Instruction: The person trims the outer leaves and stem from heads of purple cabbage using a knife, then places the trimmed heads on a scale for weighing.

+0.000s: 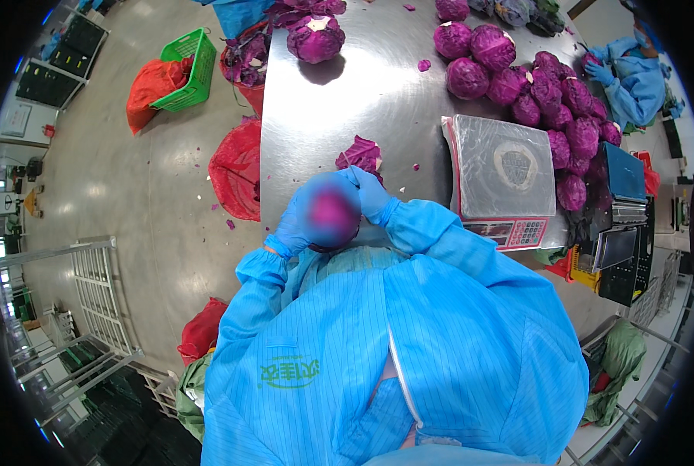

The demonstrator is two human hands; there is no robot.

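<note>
My left hand [291, 226], in a blue glove, grips the left side of a red cabbage [330, 212] held in front of my body at the table edge. The cabbage is partly blurred. At its upper right is my gloved right hand [372, 193], with its fingers curled. A thin, dark, narrow thing shows by those fingers; whether it is a blade is unclear. Just beyond my hands, a loose purple cabbage leaf [361, 155] rests on the steel table [306, 125].
A digital scale [504, 166] stands to the right, beside a heap of red cabbages [556, 99]. One trimmed cabbage [316, 39] sits at the far left. Red mesh bags [236, 169] and a green crate [198, 73] are left of the table. A co-worker [635, 81] is at the far right.
</note>
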